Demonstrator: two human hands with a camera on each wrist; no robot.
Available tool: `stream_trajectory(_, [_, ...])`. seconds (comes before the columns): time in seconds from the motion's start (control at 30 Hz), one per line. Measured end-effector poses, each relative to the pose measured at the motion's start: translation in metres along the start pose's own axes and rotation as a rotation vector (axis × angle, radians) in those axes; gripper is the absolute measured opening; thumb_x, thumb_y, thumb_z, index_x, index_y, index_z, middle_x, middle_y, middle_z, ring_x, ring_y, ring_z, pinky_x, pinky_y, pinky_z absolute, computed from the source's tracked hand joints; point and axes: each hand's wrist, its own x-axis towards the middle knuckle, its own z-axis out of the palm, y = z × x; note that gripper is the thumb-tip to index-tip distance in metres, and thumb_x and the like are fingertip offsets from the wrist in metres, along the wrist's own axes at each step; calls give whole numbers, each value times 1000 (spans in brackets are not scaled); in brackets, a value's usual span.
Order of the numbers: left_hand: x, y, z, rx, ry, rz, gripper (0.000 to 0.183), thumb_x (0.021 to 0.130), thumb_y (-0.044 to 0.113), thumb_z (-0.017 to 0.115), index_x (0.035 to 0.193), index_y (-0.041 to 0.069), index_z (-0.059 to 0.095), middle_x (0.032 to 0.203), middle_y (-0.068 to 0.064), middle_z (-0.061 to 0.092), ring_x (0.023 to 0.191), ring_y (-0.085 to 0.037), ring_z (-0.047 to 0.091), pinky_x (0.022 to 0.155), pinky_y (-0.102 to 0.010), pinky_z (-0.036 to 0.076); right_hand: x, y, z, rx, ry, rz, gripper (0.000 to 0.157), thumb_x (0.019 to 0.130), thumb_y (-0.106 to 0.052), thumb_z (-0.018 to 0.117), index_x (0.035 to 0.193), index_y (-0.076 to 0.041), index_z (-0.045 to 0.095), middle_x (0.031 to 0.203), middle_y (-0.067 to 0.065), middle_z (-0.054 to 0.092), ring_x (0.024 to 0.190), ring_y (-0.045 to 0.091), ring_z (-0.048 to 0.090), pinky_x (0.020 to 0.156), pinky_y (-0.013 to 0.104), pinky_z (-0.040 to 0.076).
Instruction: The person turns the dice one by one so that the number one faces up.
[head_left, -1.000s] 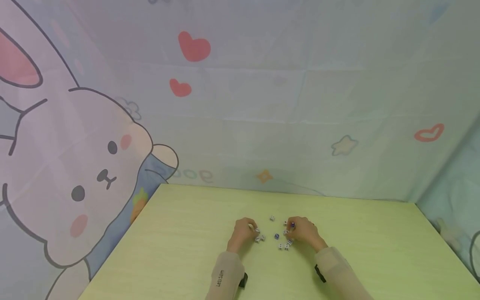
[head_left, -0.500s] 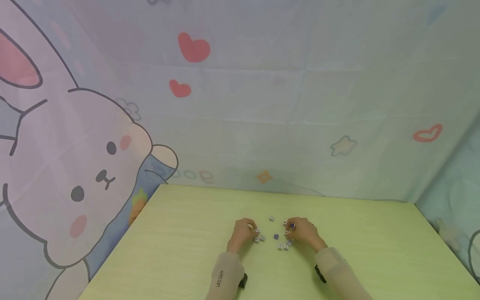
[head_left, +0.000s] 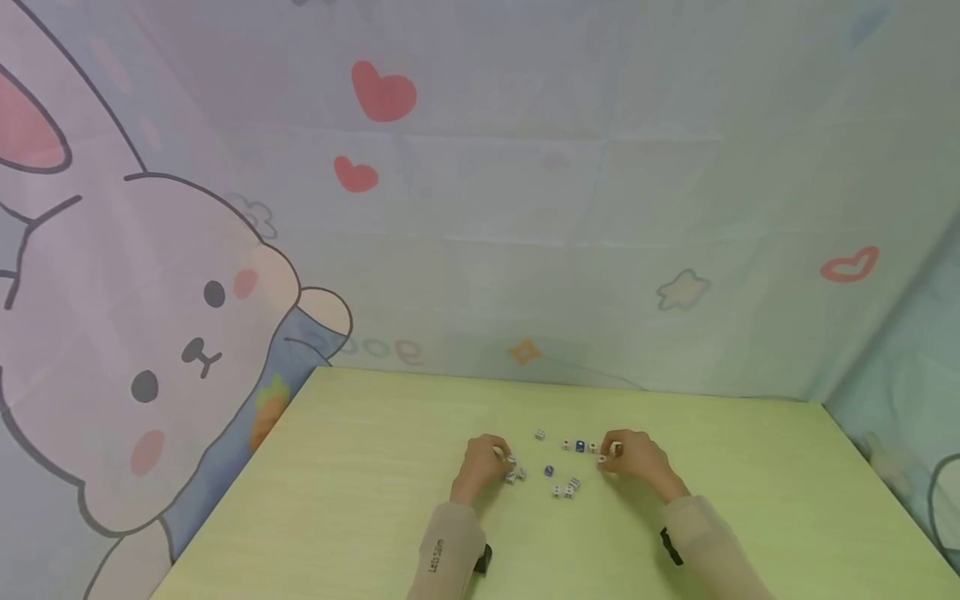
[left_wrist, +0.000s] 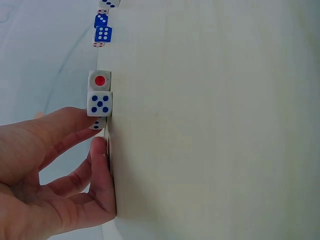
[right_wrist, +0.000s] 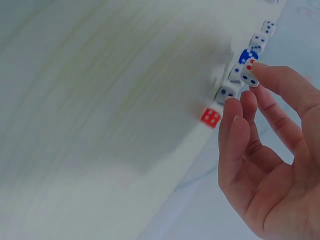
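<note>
Small dice lie on the pale yellow-green table (head_left: 360, 467). My right hand (head_left: 637, 457) pinches a white die (right_wrist: 249, 74) between thumb and fingertip. Past it in the right wrist view are a blue die (right_wrist: 248, 56), several white dice and a red die (right_wrist: 210, 117). My left hand (head_left: 482, 467) rests beside a small cluster of white dice; its upper digit touches or nearly touches a white die with five blue dots (left_wrist: 99, 104). A die with a red dot (left_wrist: 100, 80) sits directly behind that one, and another white die (left_wrist: 97, 123) is partly hidden by the hand.
Between the hands, a blue die (head_left: 549, 471) stands alone. Several white dice (head_left: 568, 492) group nearer me, and one white die (head_left: 540, 435) lies farther back. A white die (head_left: 566, 445) and a blue die (head_left: 581, 447) line up left of the right hand. A printed curtain (head_left: 480, 250) hangs behind.
My right hand has moved right with a white die at its fingertips, leaving the blue die and a white one in view behind it. The left hand has stayed in place.
</note>
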Motion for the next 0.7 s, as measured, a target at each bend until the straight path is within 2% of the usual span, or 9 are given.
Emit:
stream_trajectory(0.33, [1,-2,1,-2,-12,-9,10,72,4,68,82,4,64,70,-6,61,61,-15,54,56,-27,44,-5,19,-13,-5,-36,43,13,74,-18,69,84,-14,61,76,3,64,60,13,54,49,26,38])
stream_trajectory(0.7, [2,-2,1,-14,-16,1,10,73,4,67,83,3,64,71,-7,61,62,-15,54,56,-27,44,-6,27,-9,-3,-32,52,15,73,-17,70,85,-14,62,72,2,61,57,13,51,48,26,38])
